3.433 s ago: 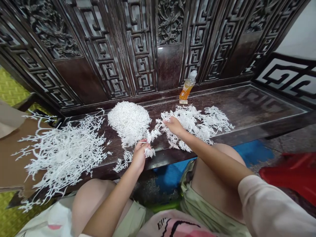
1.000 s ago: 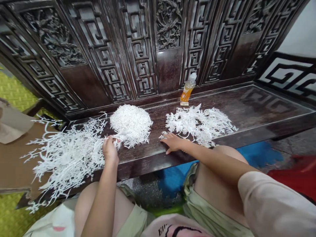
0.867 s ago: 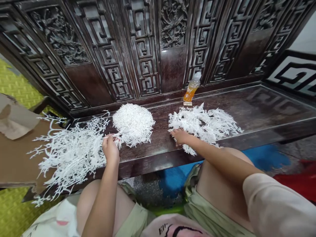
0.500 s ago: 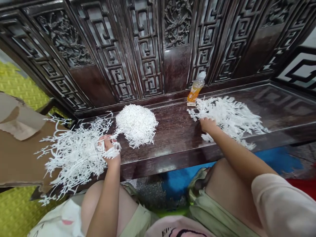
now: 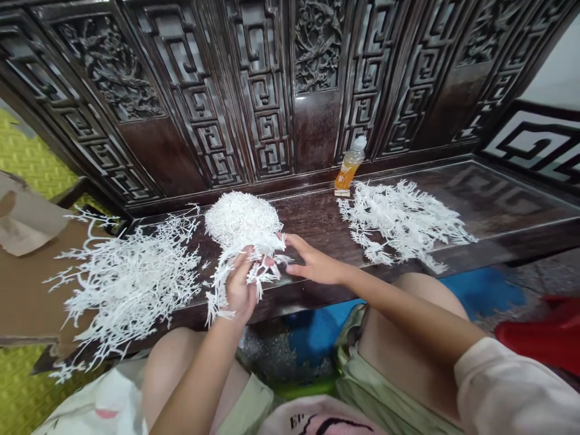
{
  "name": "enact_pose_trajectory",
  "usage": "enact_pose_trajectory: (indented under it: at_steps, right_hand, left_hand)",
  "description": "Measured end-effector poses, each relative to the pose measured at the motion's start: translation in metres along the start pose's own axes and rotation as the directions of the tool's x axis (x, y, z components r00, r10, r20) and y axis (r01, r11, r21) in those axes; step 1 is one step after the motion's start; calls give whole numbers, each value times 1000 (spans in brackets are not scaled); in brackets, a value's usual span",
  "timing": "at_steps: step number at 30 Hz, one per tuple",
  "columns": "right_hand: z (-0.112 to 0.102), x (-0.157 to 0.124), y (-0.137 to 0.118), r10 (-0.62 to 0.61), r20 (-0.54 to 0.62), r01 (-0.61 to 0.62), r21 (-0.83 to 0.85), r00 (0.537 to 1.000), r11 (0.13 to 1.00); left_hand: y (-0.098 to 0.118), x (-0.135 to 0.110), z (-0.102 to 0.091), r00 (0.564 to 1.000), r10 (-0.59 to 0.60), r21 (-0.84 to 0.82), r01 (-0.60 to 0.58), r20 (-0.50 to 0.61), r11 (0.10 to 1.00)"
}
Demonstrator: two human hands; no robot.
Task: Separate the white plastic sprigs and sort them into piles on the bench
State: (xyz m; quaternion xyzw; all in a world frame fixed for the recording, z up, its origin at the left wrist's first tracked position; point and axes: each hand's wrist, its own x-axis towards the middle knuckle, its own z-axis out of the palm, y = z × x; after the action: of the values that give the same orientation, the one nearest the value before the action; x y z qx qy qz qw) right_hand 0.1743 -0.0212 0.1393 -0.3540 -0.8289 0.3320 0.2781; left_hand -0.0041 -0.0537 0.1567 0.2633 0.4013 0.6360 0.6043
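Note:
My left hand point(image 5: 241, 291) is closed around a white branched plastic piece point(image 5: 222, 275), held over the bench's front edge. Beside it, my right hand point(image 5: 312, 261) has its thumb and fingers apart at the right end of that piece; whether the fingertips touch it is hard to tell. Just behind the hands lies a round heap of small white bits point(image 5: 242, 214). To the left is a large tangle of white branched pieces point(image 5: 136, 278), and on the right a flatter pile of white branched pieces point(image 5: 403, 217).
All the piles lie on a dark wooden bench point(image 5: 317, 223) with a carved lattice back point(image 5: 267, 90). An orange-filled bottle point(image 5: 348, 166) stands near the back. Cardboard point(image 5: 27, 290) is at the left, and a red object point(image 5: 544, 332) is at the lower right.
My left hand has moved right from the left tangle, carrying a white branched piece. My right hand has left the right pile and come over to meet it near the middle.

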Motion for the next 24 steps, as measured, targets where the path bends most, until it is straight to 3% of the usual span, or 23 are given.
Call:
enact_pose_trajectory:
  at_steps: [2, 4, 6, 8, 12, 14, 16, 17, 18, 20, 21, 22, 23, 24]
  right_hand:
    - [0, -4, -22, -122, -128, 136, 102, 984, 986]
    - [0, -8, -38, -169, -178, 195, 141, 969, 971]
    - [1, -12, -46, -123, -165, 157, 215, 979, 964]
    - [3, -13, -47, 5, -173, 51, 315, 985, 948]
    - [6, -12, -41, 265, -192, -139, 497, 945, 856]
    - [3, -10, -35, 320, -184, -172, 551, 929, 817]
    - [-1, -10, -28, 366, -204, -211, 532, 908, 820]
    - [-3, -10, -24, 382, -208, -241, 494, 900, 835]
    - [-4, -10, -20, 390, -198, -272, 444, 899, 854]
    - [-6, -10, -13, 382, -150, -314, 345, 912, 885]
    - [-6, -10, -10, 372, -119, -321, 314, 921, 894]
    - [-6, -10, -7, 366, -85, -326, 300, 927, 896]
    - [-6, -9, -5, 367, -53, -336, 301, 929, 893]
    - [-5, -9, -4, 375, -22, -350, 310, 927, 884]
  left_hand:
    - [-2, -13, 10, 987, -158, -106, 162, 41, 981]
    - [-6, -22, 17, 962, -261, -164, 271, 80, 948]
    - [-11, -26, 20, 937, -334, -191, 347, 101, 918]
    - [-18, -26, 23, 915, -384, -171, 400, 123, 900]
    - [-32, -18, 22, 918, -354, 28, 355, 177, 934]
    - [-36, -17, 19, 916, -355, 198, 318, 188, 927]
    - [-34, -21, 16, 884, -391, 396, 274, 255, 876]
    - [-29, -26, 15, 837, -433, 490, 239, 333, 838]
    - [-24, -31, 15, 755, -486, 568, 186, 440, 802]
    - [-9, -41, 15, 453, -641, 673, 111, 620, 731]
    - [-1, -44, 15, 336, -681, 692, 107, 650, 713]
    - [5, -44, 14, 288, -684, 686, 112, 670, 719]
    - [10, -42, 12, 319, -651, 649, 129, 689, 750]
    - [13, -38, 9, 429, -577, 579, 143, 695, 803]
